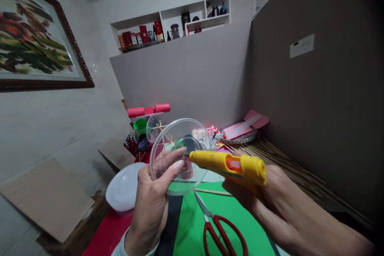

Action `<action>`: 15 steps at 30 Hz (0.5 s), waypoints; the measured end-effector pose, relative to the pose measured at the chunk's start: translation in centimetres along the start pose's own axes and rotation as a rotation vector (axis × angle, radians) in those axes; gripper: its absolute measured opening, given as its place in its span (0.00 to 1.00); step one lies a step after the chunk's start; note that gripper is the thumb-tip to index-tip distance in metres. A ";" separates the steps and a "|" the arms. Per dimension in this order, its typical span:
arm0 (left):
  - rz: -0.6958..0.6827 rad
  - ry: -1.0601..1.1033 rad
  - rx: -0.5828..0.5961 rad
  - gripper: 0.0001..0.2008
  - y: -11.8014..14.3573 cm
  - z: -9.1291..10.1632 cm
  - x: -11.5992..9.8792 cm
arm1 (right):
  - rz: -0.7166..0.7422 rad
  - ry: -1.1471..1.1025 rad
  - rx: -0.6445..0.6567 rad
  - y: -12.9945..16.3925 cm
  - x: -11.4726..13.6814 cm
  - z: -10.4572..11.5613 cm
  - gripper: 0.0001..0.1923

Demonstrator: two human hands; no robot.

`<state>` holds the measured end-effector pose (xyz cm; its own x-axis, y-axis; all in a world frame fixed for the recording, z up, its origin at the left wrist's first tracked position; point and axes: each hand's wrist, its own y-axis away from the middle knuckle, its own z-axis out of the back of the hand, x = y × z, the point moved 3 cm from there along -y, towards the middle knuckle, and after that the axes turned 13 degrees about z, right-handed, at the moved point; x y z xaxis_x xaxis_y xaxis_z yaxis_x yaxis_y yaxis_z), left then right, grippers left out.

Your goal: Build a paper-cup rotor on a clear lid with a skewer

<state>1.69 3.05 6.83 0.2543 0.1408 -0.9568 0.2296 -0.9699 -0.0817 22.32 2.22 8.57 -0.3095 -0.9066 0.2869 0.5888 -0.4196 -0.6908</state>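
Two hands full: left hand (154,196) pinches clear lid (174,140) on its left side; right hand (276,196) wraps glue gun (217,162), nozzle (193,155) near lid's middle. Lid looks light, flexy, slick; grip at rim.

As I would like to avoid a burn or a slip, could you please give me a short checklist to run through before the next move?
1. Glue gun held: ok, in the right hand.
2. Clear container held: ok, in the left hand.
3. Left fingertips well clear of the nozzle: not ok, they are right beside its tip.
4. Nozzle touching the container: cannot tell from this one view.
5. Trigger finger placed right: cannot tell, the trigger is hidden.
6. Scissors out of the hands: ok, lying on the green sheet.
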 end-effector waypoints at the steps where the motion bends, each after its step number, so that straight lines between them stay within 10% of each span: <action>1: -0.003 -0.006 -0.001 0.11 0.0 0.0 0.0 | 0.000 0.013 0.001 0.0 0.0 0.0 0.09; 15: 0.029 0.050 0.051 0.11 0.2 0.1 -0.3 | 0.002 0.115 -0.090 1.4 -1.1 -0.6 0.15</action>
<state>1.56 2.82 7.03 0.3072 0.1213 -0.9439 0.1741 -0.9823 -0.0696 23.08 2.65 6.90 -0.3950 -0.8941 0.2112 0.5219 -0.4076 -0.7493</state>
